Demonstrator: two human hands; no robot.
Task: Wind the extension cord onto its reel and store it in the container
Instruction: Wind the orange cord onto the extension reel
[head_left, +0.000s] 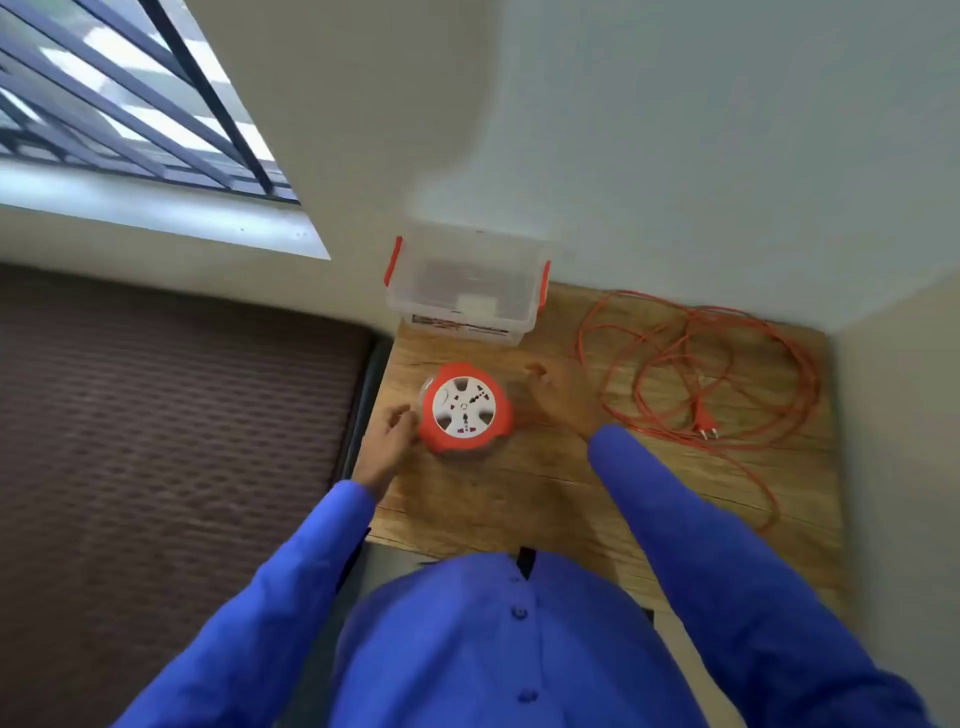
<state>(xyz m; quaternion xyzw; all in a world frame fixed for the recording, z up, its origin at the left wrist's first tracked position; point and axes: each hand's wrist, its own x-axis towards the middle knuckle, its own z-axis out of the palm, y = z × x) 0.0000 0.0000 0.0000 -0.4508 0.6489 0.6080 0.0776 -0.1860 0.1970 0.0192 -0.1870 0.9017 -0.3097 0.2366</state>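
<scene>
Two hands reach over a wooden worktop (493, 493) in the one head view, both arms in blue sleeves. The reel (464, 408), orange around the rim with a white socket face turned up, lies flat near the worktop's left edge. The left hand (393, 434) is against the reel's left side, its fingers curled at the rim; the picture is blurred there, so whether it truly grips the reel cannot be told. The right hand (558, 397) is just to the right of the reel, fingers bent and loosely curled, with the blur hiding whether it pinches the cord or touches the reel.

The orange extension cord (727, 364) lies unwound in loose overlapping loops on the right half of the worktop, well apart from the reel's body, with one strand trailing toward the near right edge. Its plug (706, 422) rests inside the loops, pins pointing toward the person. The container (465, 288), clear plastic with orange side clips, stands at the back of the worktop against the wall, just behind the reel. A barred window (130, 104) fills the upper left.
</scene>
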